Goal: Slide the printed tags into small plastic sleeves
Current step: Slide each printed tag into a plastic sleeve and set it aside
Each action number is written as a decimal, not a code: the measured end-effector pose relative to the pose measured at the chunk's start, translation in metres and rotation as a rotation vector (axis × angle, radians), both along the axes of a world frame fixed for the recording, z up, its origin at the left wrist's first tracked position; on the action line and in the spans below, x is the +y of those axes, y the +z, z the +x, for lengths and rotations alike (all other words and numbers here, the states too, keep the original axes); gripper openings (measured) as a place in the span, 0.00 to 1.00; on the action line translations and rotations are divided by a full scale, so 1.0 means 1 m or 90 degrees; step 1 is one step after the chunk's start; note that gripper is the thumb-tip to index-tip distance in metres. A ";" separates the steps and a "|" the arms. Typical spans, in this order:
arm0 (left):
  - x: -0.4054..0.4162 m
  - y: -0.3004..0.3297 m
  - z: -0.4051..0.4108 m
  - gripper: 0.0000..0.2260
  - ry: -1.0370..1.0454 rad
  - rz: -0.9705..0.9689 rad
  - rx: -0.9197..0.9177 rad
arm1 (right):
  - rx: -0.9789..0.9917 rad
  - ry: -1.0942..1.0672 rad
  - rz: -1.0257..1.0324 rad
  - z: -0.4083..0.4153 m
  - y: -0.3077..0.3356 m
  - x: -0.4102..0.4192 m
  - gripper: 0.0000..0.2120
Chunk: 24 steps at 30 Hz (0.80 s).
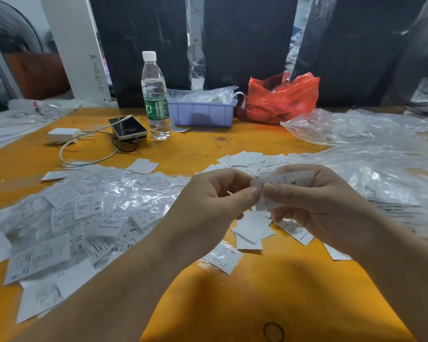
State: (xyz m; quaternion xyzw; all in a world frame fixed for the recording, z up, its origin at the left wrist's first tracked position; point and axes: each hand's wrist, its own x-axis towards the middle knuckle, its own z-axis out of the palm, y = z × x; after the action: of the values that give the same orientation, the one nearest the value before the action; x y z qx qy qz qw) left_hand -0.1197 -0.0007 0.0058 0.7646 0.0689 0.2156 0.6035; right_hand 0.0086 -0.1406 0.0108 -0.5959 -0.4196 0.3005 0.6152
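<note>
Head view, looking down on an orange bench (208, 154). Landmark: the water bottle (155, 95), upright toward the back of the bench.

Left of the bottle and nearer the camera: a wide heap of sleeved tags (84, 218), printed white slips in crinkled clear plastic, size letters M, L, S, XS readable. Just left of the bottle's base: a phone (128, 127) with a white cable (84, 154) looping to a white charger block (63, 135). Immediately right of the bottle: a lilac tray (203, 113) stuffed with plastic packets; further right, a red plastic bag (282, 99).

In front of the bottle, close to the camera: left hand (215, 206), fingers curled, thumb and forefinger pinching the left edge of a printed tag (282, 186). Right hand (314, 203) pinching the same tag from the right, thumb on top, tag held in the air between both hands. Cannot tell whether a sleeve is already around it; blurred. Below the hands: loose blank tags (252, 230) lying on the bench. Far right of the bottle: a spread of clear plastic sleeves (368, 174).
</note>
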 end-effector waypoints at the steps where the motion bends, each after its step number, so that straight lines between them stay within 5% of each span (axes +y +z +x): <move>1: 0.000 -0.001 0.000 0.03 0.007 0.016 0.003 | -0.005 -0.001 -0.004 -0.001 0.000 0.000 0.20; 10: 0.002 -0.002 0.002 0.07 0.051 -0.002 -0.002 | 0.009 -0.002 -0.022 0.001 0.003 0.000 0.09; 24: 0.001 -0.001 0.002 0.08 0.034 0.005 -0.014 | 0.009 0.010 -0.039 -0.001 0.004 -0.001 0.16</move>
State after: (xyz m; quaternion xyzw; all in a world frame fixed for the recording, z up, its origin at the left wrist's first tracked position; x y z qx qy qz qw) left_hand -0.1182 0.0000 0.0047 0.7624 0.0819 0.2404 0.5952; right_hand 0.0073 -0.1414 0.0148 -0.6091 -0.4104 0.3226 0.5971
